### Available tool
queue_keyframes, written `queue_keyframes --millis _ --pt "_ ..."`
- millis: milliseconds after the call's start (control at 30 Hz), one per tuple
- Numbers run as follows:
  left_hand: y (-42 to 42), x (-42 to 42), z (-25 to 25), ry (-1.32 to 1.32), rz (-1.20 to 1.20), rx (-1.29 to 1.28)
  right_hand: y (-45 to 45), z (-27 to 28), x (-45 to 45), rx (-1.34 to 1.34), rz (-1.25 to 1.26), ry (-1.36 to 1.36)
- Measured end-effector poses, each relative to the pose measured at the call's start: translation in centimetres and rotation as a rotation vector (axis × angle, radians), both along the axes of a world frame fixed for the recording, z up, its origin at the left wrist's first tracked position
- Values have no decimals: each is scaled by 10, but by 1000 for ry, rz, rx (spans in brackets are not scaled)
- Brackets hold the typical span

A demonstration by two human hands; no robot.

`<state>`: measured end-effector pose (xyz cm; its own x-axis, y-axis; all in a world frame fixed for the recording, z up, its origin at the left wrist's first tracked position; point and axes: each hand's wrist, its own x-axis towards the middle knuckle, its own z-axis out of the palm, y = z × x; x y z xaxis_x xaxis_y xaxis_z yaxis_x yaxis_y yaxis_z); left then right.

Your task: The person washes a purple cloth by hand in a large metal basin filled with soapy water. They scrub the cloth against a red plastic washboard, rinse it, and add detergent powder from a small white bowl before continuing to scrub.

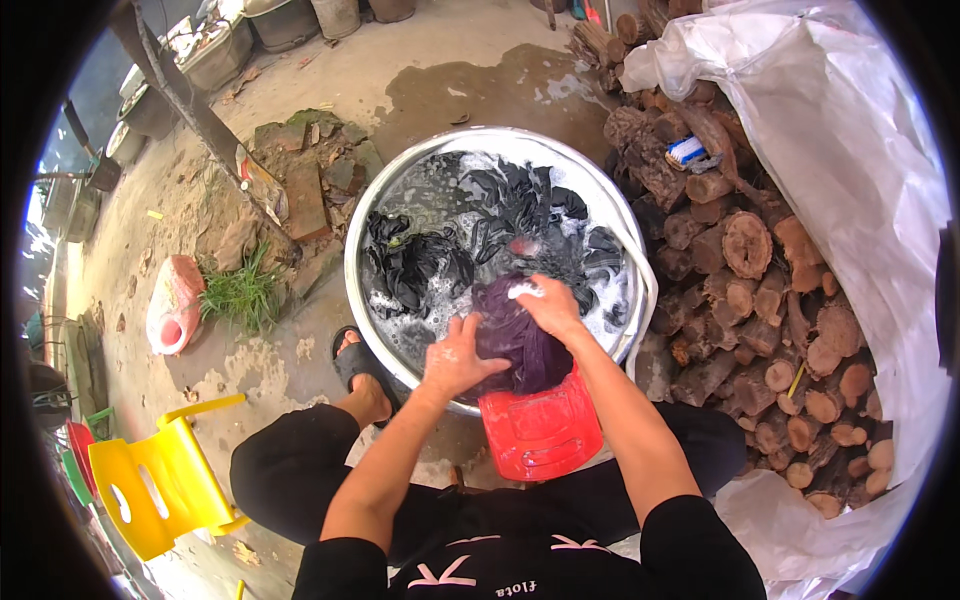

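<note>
A wet dark purple cloth [531, 345] lies bunched at the near rim of a large round metal basin [358, 225], partly over a red plastic chair or stool [541, 435]. My left hand [459, 360] rests against the cloth's left side, fingers and thumb spread. On its upper right side is my right hand [551, 307], with fingers bent. A white patch [523, 289] shows at those fingertips; whether it is suds or soap is unclear. Black garments [424, 266] soak in the foamy water, and a blurred reddish spot [523, 246] shows among them.
A pale hose [639, 262] hangs over the basin's right rim. Stacked logs [750, 300] stand at right, with a blue-and-white brush [684, 151] on top and white sheeting [832, 97] beside them. At left are a yellow chair [161, 480], a pink container [174, 304] and bricks [306, 199].
</note>
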<state>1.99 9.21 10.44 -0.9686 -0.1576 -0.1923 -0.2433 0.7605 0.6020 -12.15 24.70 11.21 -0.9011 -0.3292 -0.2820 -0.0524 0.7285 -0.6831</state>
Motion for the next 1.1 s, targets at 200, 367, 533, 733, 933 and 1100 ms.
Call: queue_keyframes --millis 200,367,533,733,933,1100 --pt "-68 -33 11 150 79 -160 27 87 -9 -557 -210 197" --pt "-66 -74 110 742 255 -103 43 122 7 -490 -288 435" --pt "-52 -38 27 487 106 -128 66 76 57 -14 -75 316" --pt "-26 29 -68 23 -33 -310 73 21 99 322 291 -49" --pt "-49 4 -118 -489 -70 -25 45 -5 116 232 391 61" --pt "-65 -67 -40 -59 349 64 46 -17 112 198 387 235"
